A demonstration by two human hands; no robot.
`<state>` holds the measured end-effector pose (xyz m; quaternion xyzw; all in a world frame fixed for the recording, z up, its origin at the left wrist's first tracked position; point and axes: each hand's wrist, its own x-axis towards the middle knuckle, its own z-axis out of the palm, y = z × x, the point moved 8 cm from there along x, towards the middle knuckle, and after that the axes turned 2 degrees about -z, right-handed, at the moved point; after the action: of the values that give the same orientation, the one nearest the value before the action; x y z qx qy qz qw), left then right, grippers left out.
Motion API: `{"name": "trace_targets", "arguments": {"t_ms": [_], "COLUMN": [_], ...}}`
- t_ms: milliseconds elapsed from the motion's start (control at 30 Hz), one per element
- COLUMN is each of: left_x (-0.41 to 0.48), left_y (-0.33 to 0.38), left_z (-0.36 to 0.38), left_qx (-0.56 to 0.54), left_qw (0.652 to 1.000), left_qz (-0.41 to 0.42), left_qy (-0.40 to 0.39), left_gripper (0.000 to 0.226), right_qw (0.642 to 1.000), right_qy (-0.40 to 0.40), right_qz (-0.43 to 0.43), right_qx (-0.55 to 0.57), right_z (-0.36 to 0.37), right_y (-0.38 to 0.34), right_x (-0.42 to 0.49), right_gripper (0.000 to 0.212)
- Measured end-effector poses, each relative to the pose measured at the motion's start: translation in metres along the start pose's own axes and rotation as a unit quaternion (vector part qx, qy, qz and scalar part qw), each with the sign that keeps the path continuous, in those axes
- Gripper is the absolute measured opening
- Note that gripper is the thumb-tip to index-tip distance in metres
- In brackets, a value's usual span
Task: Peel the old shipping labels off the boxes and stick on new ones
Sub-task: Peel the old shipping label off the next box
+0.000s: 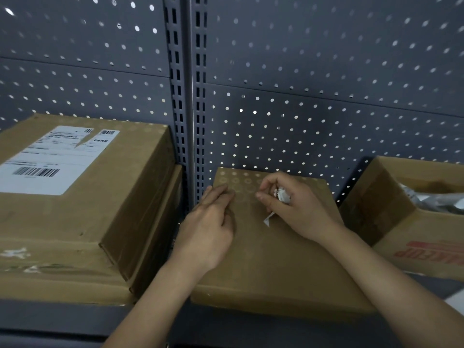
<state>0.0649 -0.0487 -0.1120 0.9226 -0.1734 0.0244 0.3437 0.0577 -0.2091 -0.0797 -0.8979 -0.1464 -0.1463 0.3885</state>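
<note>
A left hand presses flat, fingers straight, on the flat brown cardboard box at centre, while the right hand curls around crumpled white label scraps above the box's far half.

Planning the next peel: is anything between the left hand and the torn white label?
Nothing visible does. The left hand rests on the low brown cardboard box; the torn white barcode label lies bare atop the tall brown box.

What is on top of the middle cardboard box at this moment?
The left hand rests flat on the middle box; the right hand holds crumpled white paper scraps there. No label shows; what the hands cover is hidden.
</note>
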Motion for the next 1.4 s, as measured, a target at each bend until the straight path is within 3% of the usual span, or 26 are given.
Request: {"name": "trace_targets", "arguments": {"t_ms": [200,333,467,700,833,967,1167,1400], "left_x": [-0.001,-0.002,-0.001,-0.002,-0.003,0.000,0.003,-0.002], "left_y": [0.000,0.002,0.000,0.007,0.017,0.028,0.050,0.090], "left_z": [-0.001,-0.001,-0.002,-0.004,-0.006,-0.014,-0.004,0.024], "left_qx": [-0.006,-0.009,-0.011,0.021,0.063,0.107,0.053,-0.014], "left_qw": [1.000,1.000,1.000,1.000,0.997,0.993,0.994,0.985], "left_qz": [0.003,0.002,0.000,-0.005,0.006,0.034,0.078,0.136], "left_qy": [-0.005,-0.009,-0.008,-0.022,-0.033,-0.025,-0.056,-0.109], "left_gripper": [0.050,0.049,0.048,0.049,0.047,0.040,0.033,0.034], "right_qw": [0.991,0.995,0.988,0.992,0.994,0.990,0.977,0.961], "right_qy": [0.122,0.088,0.093,0.025,0.008,0.070,0.175,0.238], "right_qz": [0.039,0.035,0.098,0.118,0.102,0.113,0.103,0.136], "right_qx": [0.037,0.020,0.069,-0.043,-0.044,0.041,0.070,-0.043], "right_z": [-0.029,-0.026,-0.025,-0.021,-0.024,-0.038,-0.072,-0.112], "right_y": [0.000,-0.007,0.015,0.010,0.000,-0.006,-0.025,-0.029], "right_x": [-0.005,-0.004,-0.003,-0.013,-0.025,-0.040,-0.068,-0.106], "right_gripper": [0.033,0.026,0.022,0.024,0.015,0.011,0.010,0.023]}}
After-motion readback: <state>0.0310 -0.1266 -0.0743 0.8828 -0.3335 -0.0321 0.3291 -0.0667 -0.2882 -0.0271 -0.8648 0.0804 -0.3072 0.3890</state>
